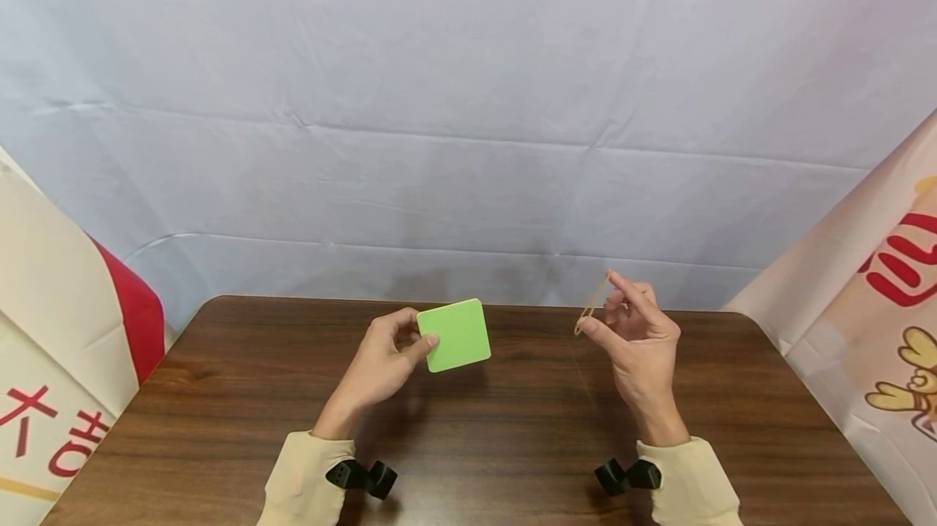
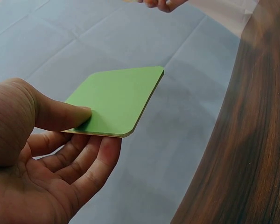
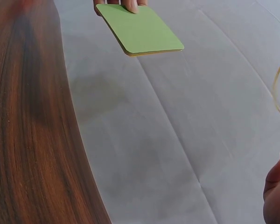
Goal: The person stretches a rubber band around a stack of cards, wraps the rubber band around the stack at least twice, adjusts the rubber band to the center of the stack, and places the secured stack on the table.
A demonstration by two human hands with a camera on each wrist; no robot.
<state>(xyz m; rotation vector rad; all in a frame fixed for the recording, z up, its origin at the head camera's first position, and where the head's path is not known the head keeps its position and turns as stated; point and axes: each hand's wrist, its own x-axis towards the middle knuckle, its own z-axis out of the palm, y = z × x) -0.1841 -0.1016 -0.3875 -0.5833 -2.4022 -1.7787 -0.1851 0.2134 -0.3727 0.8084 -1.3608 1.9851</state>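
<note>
My left hand point(image 1: 388, 359) holds a thin stack of light green square cards point(image 1: 459, 336) with rounded corners. The thumb presses on the top card and the fingers support the stack from beneath, as the left wrist view shows. Yellowish edges of lower cards show under the green one in the right wrist view. Off to the right, my right hand point(image 1: 644, 343) holds a tan rubber band point(image 3: 274, 88) stretched as a narrow loop between thumb and index finger. Both hands are raised above the table, with the band and the cards apart.
A dark brown wooden table point(image 1: 498, 436) with rounded far corners lies below the hands. Behind it hangs a creased pale cloth point(image 1: 454, 184). Printed banners flank the table, one on the left point(image 1: 44, 331) and one on the right point(image 1: 864, 323). Each wrist wears a small black camera.
</note>
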